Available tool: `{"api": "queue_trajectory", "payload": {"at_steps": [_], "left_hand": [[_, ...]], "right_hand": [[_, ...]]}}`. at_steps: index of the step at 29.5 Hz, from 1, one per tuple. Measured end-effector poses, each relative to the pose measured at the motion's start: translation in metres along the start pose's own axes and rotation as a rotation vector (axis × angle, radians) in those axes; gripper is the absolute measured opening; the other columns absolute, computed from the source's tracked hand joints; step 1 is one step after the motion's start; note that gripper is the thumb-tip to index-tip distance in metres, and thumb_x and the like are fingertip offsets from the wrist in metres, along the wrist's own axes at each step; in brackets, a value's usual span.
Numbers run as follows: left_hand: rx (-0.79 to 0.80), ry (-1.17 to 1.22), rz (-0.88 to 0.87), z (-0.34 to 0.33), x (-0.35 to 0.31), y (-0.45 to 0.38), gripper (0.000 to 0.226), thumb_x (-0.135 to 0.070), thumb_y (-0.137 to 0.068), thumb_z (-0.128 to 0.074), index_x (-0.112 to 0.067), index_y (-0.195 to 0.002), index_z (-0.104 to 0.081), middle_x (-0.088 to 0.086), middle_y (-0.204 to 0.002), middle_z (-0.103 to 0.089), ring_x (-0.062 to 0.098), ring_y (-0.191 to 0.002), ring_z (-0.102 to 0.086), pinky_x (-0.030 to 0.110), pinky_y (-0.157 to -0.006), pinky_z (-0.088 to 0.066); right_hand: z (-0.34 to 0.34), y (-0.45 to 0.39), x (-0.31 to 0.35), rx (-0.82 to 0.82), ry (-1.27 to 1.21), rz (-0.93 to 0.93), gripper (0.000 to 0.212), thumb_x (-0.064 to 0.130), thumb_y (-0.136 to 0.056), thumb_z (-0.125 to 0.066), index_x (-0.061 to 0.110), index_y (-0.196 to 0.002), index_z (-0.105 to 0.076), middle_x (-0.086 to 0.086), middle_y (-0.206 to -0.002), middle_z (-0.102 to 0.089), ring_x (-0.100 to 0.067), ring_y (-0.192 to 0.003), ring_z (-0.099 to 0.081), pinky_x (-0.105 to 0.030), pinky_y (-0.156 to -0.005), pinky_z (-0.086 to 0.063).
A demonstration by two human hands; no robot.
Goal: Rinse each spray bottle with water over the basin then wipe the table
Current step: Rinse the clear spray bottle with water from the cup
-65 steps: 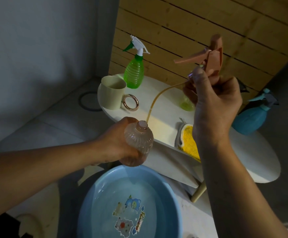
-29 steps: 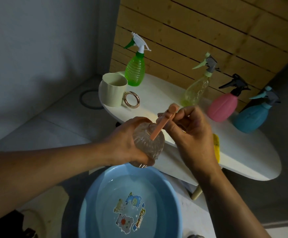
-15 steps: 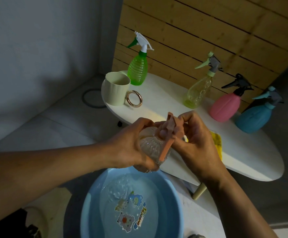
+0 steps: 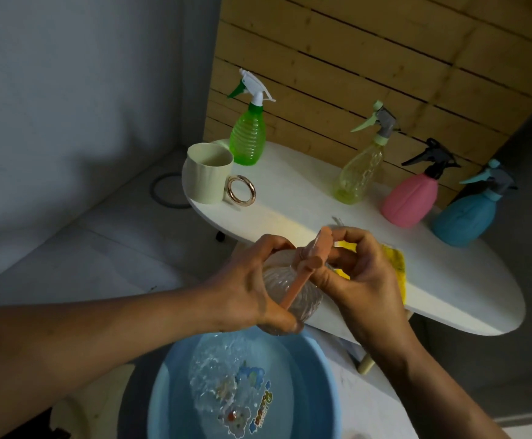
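Note:
My left hand (image 4: 245,286) grips a clear ribbed spray bottle (image 4: 302,299) just above the blue basin (image 4: 321,384), whose water is rippling. On the bottle's neck sits its peach trigger head (image 4: 313,259), pinched by the fingers of my right hand (image 4: 362,280). On the white table (image 4: 290,198) stand a green bottle (image 4: 248,133), a yellow bottle (image 4: 359,172), a pink bottle (image 4: 412,198) and a blue bottle (image 4: 465,213). A yellow cloth (image 4: 393,256) lies on the table, partly hidden behind my right hand.
A cream cup (image 4: 207,177) and a gold ring (image 4: 241,190) sit at the table's left end. A wooden slat wall (image 4: 369,58) backs the table and a grey wall is at the left. A dark ring (image 4: 166,193) lies on the floor.
The trigger head came down from high in my right hand, its tube went into the bottle, and it now sits on the neck. Water in the basin has started rippling.

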State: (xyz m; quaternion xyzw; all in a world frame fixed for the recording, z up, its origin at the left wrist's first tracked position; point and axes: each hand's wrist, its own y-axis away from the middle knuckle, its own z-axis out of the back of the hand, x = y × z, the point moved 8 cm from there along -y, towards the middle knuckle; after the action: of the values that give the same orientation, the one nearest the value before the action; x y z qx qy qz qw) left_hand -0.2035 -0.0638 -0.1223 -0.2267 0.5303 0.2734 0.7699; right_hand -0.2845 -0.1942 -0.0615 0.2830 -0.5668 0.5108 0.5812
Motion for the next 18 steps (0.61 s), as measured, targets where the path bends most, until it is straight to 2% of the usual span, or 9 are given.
{"api": "queue_trajectory", "payload": {"at_steps": [2,4,6,9,11,13,15,18], "left_hand": [[-0.001,0.019,0.007,-0.002,-0.001,-0.002,0.096,-0.03,-0.049,-0.099,-0.036,-0.128,-0.045,-0.011,-0.118,-0.063,0.01,-0.106,-0.068,0.038,-0.082,-0.063],[-0.001,0.009,0.007,-0.003,-0.007,-0.008,0.095,-0.024,-0.053,-0.099,-0.035,-0.13,-0.045,-0.013,-0.117,-0.063,0.005,-0.106,-0.066,0.033,-0.083,-0.062],[-0.019,0.003,0.006,0.003,-0.01,-0.012,0.092,-0.021,-0.055,-0.1,-0.036,-0.129,-0.046,-0.017,-0.115,-0.063,-0.001,-0.106,-0.065,0.026,-0.081,-0.061],[-0.046,-0.032,-0.009,0.012,-0.016,-0.028,0.091,-0.021,-0.056,-0.1,-0.036,-0.129,-0.047,-0.02,-0.116,-0.062,-0.008,-0.106,-0.061,0.017,-0.079,-0.057],[-0.054,-0.068,-0.019,0.016,-0.018,-0.044,0.089,-0.023,-0.057,-0.099,-0.036,-0.129,-0.048,-0.022,-0.119,-0.06,-0.012,-0.108,-0.057,0.01,-0.078,-0.052],[-0.058,-0.094,-0.022,0.023,-0.019,-0.056,0.087,-0.028,-0.057,-0.097,-0.038,-0.128,-0.047,-0.024,-0.12,-0.057,-0.014,-0.109,-0.054,0.009,-0.077,-0.046],[-0.051,-0.129,-0.032,0.027,-0.019,-0.072,0.096,-0.038,-0.054,-0.095,-0.038,-0.136,-0.045,-0.021,-0.127,-0.056,-0.008,-0.117,-0.053,0.017,-0.086,-0.047],[-0.037,-0.154,-0.026,0.031,-0.015,-0.096,0.115,-0.049,-0.05,-0.097,-0.042,-0.149,-0.037,-0.017,-0.141,-0.054,0.005,-0.133,-0.049,0.039,-0.107,-0.048]], "right_hand": [[0.001,-0.003,-0.001,0.008,0.051,-0.006,0.039,0.027,-0.077,-0.078,0.018,-0.113,-0.067,0.0,-0.103,-0.077,-0.019,-0.101,-0.073,-0.048,-0.088,-0.059],[0.005,-0.009,0.0,0.043,0.123,0.019,0.022,0.033,-0.083,-0.074,0.029,-0.105,-0.076,0.007,-0.105,-0.077,-0.017,-0.102,-0.071,-0.058,-0.096,-0.052],[0.003,-0.017,0.001,0.066,0.123,0.014,0.016,0.03,-0.088,-0.072,0.031,-0.102,-0.079,0.01,-0.107,-0.076,-0.015,-0.105,-0.07,-0.057,-0.098,-0.05],[0.007,-0.035,0.007,0.066,0.117,0.006,0.012,0.025,-0.09,-0.074,0.025,-0.101,-0.078,0.012,-0.105,-0.076,-0.005,-0.104,-0.068,-0.042,-0.099,-0.053],[0.012,-0.049,0.007,0.06,0.131,0.008,0.013,0.03,-0.09,-0.074,0.024,-0.1,-0.078,0.012,-0.102,-0.076,0.0,-0.099,-0.067,-0.032,-0.094,-0.05],[0.013,-0.062,0.002,0.045,0.138,0.007,0.017,0.035,-0.09,-0.074,0.024,-0.101,-0.078,0.012,-0.103,-0.076,0.001,-0.101,-0.067,-0.028,-0.094,-0.047],[0.016,-0.076,-0.004,0.02,0.107,0.007,0.02,0.037,-0.09,-0.074,0.022,-0.102,-0.079,0.01,-0.105,-0.077,-0.002,-0.104,-0.068,-0.024,-0.093,-0.049],[0.019,-0.096,-0.011,-0.014,0.125,0.026,0.021,0.04,-0.09,-0.074,0.023,-0.101,-0.079,0.011,-0.105,-0.076,0.004,-0.103,-0.067,-0.006,-0.083,-0.044]]}}
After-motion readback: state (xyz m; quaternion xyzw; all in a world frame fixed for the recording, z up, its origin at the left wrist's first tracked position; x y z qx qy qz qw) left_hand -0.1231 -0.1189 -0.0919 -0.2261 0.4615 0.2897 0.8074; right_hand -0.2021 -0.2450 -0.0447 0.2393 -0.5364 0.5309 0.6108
